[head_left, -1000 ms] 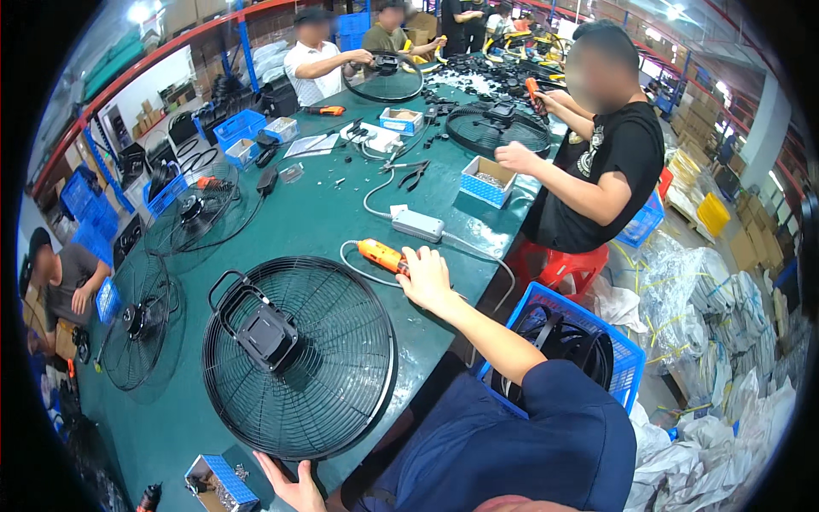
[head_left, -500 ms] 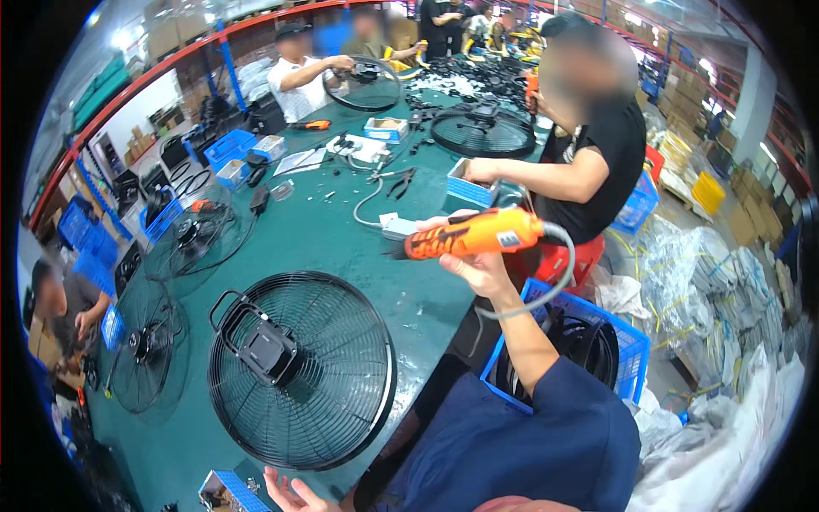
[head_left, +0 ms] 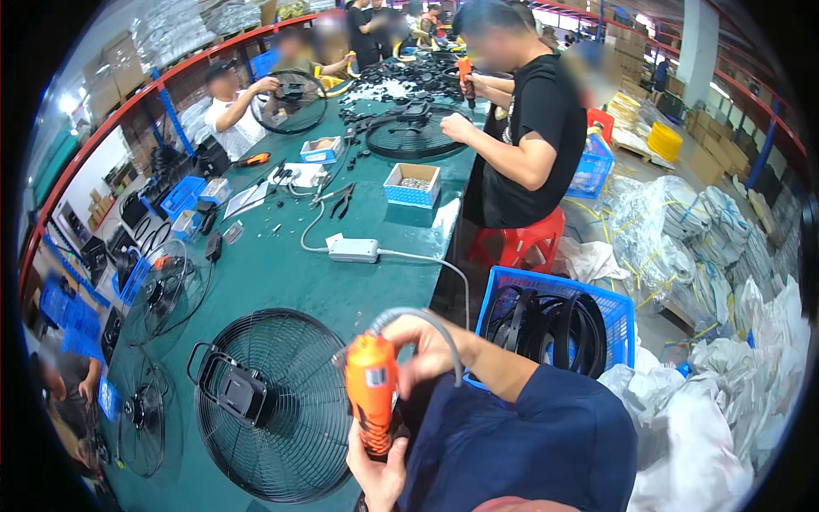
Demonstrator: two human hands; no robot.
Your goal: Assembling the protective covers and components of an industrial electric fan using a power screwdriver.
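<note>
Two hands on my orange electric screwdriver (head_left: 371, 401)
Right hand (head_left: 424, 346) wraps its top, left hand (head_left: 375, 469) fingers pinch the tip; I'd steady it above the fan grille (head_left: 273, 405).

This is a factory assembly workshop: several people sit along a long green desk (head_left: 281, 273) strewn with black wire fan guards (head_left: 277, 405), small parts boxes (head_left: 411, 184) and tools, with blue crates (head_left: 554, 320), bagged stock (head_left: 708, 230) and red shelving (head_left: 128, 111) around it.
</note>
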